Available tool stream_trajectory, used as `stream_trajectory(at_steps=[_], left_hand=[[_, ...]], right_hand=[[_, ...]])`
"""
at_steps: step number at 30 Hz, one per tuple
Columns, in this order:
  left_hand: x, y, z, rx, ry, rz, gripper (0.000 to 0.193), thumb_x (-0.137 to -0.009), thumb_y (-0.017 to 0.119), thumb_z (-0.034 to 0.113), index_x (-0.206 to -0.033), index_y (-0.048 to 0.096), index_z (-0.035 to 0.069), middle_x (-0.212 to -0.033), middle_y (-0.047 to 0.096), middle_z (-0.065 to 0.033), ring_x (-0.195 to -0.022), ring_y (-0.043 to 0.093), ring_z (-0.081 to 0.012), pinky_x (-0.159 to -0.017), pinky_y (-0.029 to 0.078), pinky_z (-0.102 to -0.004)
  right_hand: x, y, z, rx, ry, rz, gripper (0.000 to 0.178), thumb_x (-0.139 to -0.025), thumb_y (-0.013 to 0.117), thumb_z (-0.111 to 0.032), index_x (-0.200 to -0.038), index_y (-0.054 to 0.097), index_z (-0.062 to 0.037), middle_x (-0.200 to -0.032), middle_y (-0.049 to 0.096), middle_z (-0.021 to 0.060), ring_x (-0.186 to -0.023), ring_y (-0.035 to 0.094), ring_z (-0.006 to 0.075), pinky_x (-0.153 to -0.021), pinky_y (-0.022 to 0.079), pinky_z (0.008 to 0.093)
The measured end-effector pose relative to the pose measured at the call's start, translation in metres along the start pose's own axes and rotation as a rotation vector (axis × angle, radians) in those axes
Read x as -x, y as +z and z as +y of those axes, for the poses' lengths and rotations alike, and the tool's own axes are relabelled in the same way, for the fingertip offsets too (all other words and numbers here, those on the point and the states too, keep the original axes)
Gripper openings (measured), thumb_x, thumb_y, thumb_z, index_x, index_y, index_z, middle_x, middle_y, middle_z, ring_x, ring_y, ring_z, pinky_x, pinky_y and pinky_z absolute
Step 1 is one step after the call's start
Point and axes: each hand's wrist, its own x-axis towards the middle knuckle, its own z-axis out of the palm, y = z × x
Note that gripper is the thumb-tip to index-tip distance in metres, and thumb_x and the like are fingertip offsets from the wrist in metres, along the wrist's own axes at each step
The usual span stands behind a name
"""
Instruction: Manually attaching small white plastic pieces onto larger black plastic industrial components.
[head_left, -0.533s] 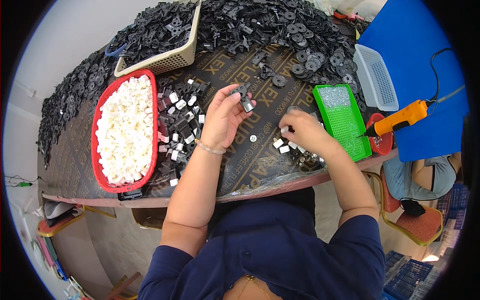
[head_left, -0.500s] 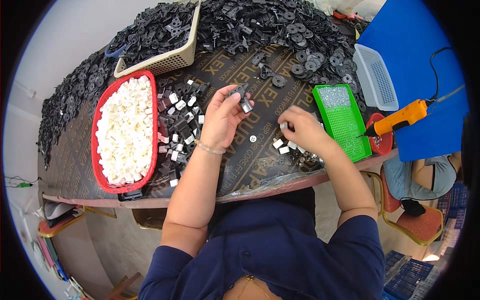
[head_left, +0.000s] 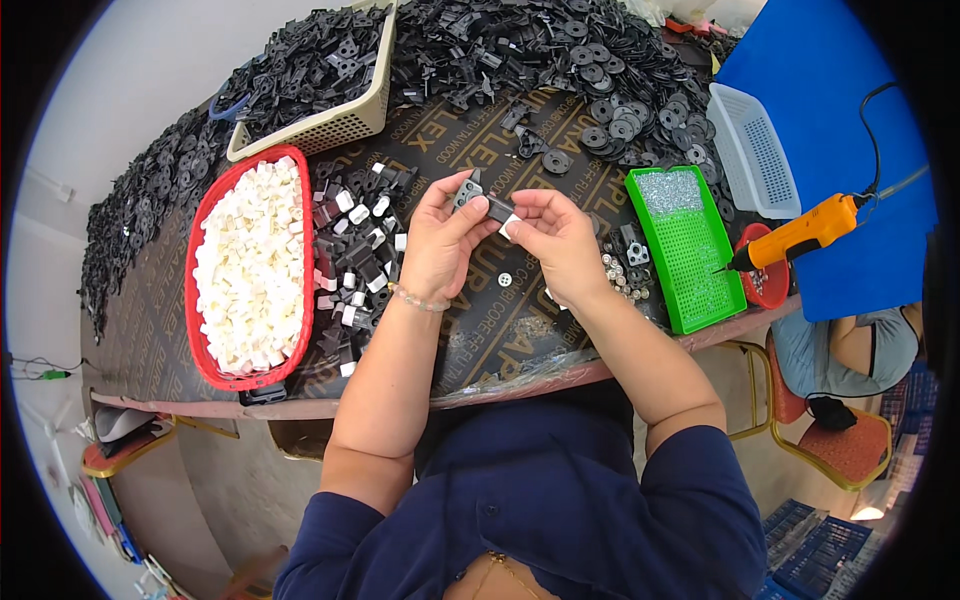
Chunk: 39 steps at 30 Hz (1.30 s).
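Note:
My left hand (head_left: 444, 235) is closed around a black plastic bracket (head_left: 488, 207) with a pointed end and small holes, held above the middle of the table. From the right, my right hand (head_left: 553, 240) pinches a small white plastic cap (head_left: 509, 226) at the bracket's end; whether the cap is seated on it I cannot tell. A small round white button-like piece (head_left: 505, 280) lies on the table just below the hands. Several small metal-coloured round parts (head_left: 622, 280) and a black bracket piece (head_left: 634, 246) lie beside my right forearm.
A red basket of white caps (head_left: 192, 300) stands left, beside black parts with white caps (head_left: 362, 250). Black parts (head_left: 500, 50) are heaped along the back, some in a beige basket (head_left: 372, 118). Right are a green tray (head_left: 712, 290), an orange electric screwdriver (head_left: 805, 232) and a white basket (head_left: 755, 150).
My right hand has moved left and up from the loose white caps to the bracket, bringing a white cap against its end. My left hand still holds the bracket in nearly the same place.

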Motion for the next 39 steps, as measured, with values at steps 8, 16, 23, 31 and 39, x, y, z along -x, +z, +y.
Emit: stream_trajectory(at_steps=[8, 16, 23, 31, 39], left_hand=[[0.004, 0.005, -0.002, -0.250, 0.101, -0.075, 0.040, -0.090, 0.068, -0.001, -0.129, 0.055, 0.001, -0.112, 0.063, -0.0084, -0.095, 0.065, -0.0147, -0.082, 0.057, -0.0295], [0.003, -0.005, 0.009, 0.275, -0.209, -0.296, 0.054, -0.095, 0.063, 0.006, -0.145, 0.041, 0.012, -0.117, 0.062, -0.0094, -0.105, 0.065, -0.0196, -0.088, 0.058, -0.0346], [0.008, -0.009, -0.002, 0.511, -0.278, -0.447, 0.067, -0.093, 0.069, 0.015, -0.150, 0.033, 0.018, -0.111, 0.061, -0.0094, -0.100, 0.066, -0.0213, -0.086, 0.059, -0.0359], [0.005, 0.003, 0.001, 0.550, -0.113, -0.259, 0.066, -0.098, 0.045, 0.061, -0.144, 0.042, 0.013, -0.135, 0.056, -0.0108, -0.126, 0.054, -0.0264, -0.107, 0.043, -0.0430], [-0.027, -0.048, -0.004, 0.383, -0.074, -0.014, 0.041, -0.101, 0.049, 0.037, -0.131, 0.053, 0.010, -0.116, 0.064, -0.0064, -0.111, 0.061, -0.0217, -0.095, 0.049, -0.0402]], right_hand=[[0.006, -0.013, 0.010, 0.051, -0.041, 0.031, 0.022, -0.090, 0.067, 0.005, -0.112, 0.062, 0.0037, -0.101, 0.068, 0.0080, -0.090, 0.065, 0.0116, -0.085, 0.054, 0.0245], [-0.003, -0.007, -0.019, 0.532, -0.552, -0.170, 0.073, -0.083, 0.082, -0.025, -0.142, 0.047, -0.0005, -0.121, 0.061, 0.0094, -0.112, 0.058, 0.0172, -0.099, 0.046, 0.0315], [-0.008, 0.008, -0.044, 0.319, -0.218, -0.479, 0.082, -0.069, 0.088, -0.024, -0.139, 0.050, -0.0022, -0.129, 0.063, 0.0112, -0.122, 0.057, 0.0202, -0.108, 0.040, 0.0354], [-0.044, 0.069, -0.050, 0.695, -0.376, -0.369, 0.079, -0.060, 0.088, -0.043, -0.121, 0.062, 0.0012, -0.108, 0.069, 0.0197, -0.094, 0.070, 0.0298, -0.086, 0.054, 0.0381], [-0.121, 0.111, 0.001, 0.956, -0.582, -0.393, 0.077, -0.082, 0.073, -0.047, -0.135, 0.052, 0.0048, -0.133, 0.057, 0.0274, -0.125, 0.054, 0.0419, -0.104, 0.045, 0.0466]])
